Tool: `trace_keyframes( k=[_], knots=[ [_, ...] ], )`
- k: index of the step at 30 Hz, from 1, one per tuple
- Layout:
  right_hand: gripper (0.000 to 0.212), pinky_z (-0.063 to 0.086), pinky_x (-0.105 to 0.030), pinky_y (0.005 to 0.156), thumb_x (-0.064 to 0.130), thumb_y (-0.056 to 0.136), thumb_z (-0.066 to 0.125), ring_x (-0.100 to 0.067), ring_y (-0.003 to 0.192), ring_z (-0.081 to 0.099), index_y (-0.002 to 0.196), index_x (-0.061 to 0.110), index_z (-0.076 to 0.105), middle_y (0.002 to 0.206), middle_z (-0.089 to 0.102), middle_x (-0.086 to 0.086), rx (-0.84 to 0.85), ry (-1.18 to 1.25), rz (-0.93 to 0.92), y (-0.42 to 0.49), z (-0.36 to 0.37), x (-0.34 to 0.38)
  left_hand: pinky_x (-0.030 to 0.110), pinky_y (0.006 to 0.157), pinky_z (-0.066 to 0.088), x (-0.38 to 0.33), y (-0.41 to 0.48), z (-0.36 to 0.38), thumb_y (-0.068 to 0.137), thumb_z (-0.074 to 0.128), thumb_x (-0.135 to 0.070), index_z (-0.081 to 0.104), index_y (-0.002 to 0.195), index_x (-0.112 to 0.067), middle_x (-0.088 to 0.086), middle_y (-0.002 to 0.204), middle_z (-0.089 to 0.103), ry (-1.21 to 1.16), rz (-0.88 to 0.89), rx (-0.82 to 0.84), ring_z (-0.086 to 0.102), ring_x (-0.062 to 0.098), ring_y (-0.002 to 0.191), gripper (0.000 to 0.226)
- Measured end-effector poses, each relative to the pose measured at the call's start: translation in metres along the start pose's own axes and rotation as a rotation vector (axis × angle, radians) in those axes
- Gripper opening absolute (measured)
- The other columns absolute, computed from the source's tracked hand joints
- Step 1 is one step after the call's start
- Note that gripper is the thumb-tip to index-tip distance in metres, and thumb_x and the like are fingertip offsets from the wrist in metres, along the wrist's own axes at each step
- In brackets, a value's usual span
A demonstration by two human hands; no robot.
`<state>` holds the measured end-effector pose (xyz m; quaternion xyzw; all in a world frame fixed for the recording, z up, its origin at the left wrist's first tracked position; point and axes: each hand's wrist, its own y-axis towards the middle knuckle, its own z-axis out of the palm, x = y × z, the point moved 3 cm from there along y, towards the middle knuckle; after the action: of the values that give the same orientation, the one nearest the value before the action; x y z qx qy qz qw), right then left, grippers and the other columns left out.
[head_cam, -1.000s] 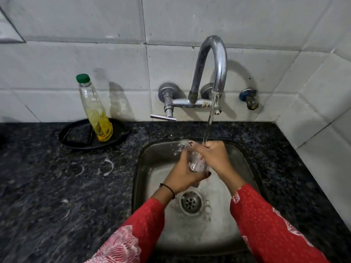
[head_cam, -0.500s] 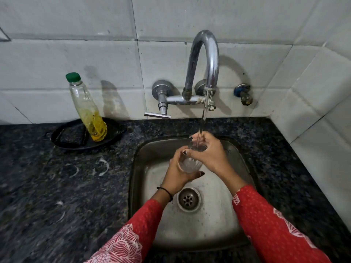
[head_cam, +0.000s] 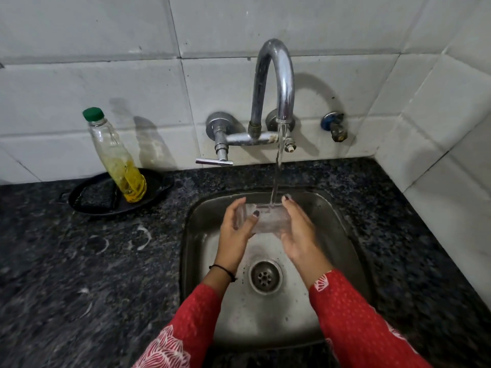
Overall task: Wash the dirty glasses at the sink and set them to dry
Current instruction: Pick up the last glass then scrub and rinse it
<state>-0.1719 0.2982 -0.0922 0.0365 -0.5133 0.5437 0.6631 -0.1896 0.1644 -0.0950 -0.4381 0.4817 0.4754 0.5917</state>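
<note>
You have the glass (head_cam: 265, 220) lying on its side over the sink (head_cam: 342, 216), its long axis running from 9 to 3 o'clock, with the stream from the tap (head_cam: 276, 83) landing on its upper wall. Your left hand (head_cam: 235, 232) cups the 9 o'clock end, thumb across the front; your right hand (head_cam: 299, 232) presses the 3 o'clock end, palm flat, so both are equally near. Bare counter (head_cam: 87, 274) lies open toward 9 o'clock, short of the tray (head_cam: 156, 189) holding the soap bottle (head_cam: 117, 158); toward 3 o'clock the wall crowds close.
</note>
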Motion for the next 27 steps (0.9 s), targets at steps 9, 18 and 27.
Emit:
trace_keyframes(
  k=[9,18,27],
  knots=[
    [0.046,0.055,-0.037,0.072,0.047,0.091,0.053,-0.029,0.082,0.071,0.103,0.004,0.065,0.094,0.072,-0.02,0.16,0.15,0.387,0.003,0.002,-0.029,0.016,0.097,0.042,-0.029,-0.01,0.009,0.068,0.072,-0.011,0.058,0.114,-0.024,-0.003,0.119,0.057,0.432,0.361,0.251,0.054,0.003,0.113,0.05],
    [0.038,0.057,-0.034,0.068,0.014,0.071,0.079,-0.02,0.083,0.067,0.105,0.01,0.062,0.096,0.067,-0.01,0.287,-0.178,0.119,0.012,0.028,0.006,0.02,0.087,0.051,0.013,-0.023,-0.016,0.071,0.07,0.007,0.042,0.137,-0.016,0.002,0.13,0.057,0.147,-0.131,0.116,0.061,0.001,0.105,0.075],
    [0.074,0.046,-0.031,0.102,-0.006,0.065,0.08,-0.012,0.118,0.055,0.129,0.014,0.047,0.127,0.058,-0.001,0.448,-0.723,-0.32,-0.014,0.027,0.031,0.031,0.066,0.052,0.002,-0.006,0.01,0.058,0.067,0.019,0.063,0.103,0.002,0.016,0.092,0.064,-0.075,-0.442,0.083,0.062,0.025,0.08,0.048]
  ],
)
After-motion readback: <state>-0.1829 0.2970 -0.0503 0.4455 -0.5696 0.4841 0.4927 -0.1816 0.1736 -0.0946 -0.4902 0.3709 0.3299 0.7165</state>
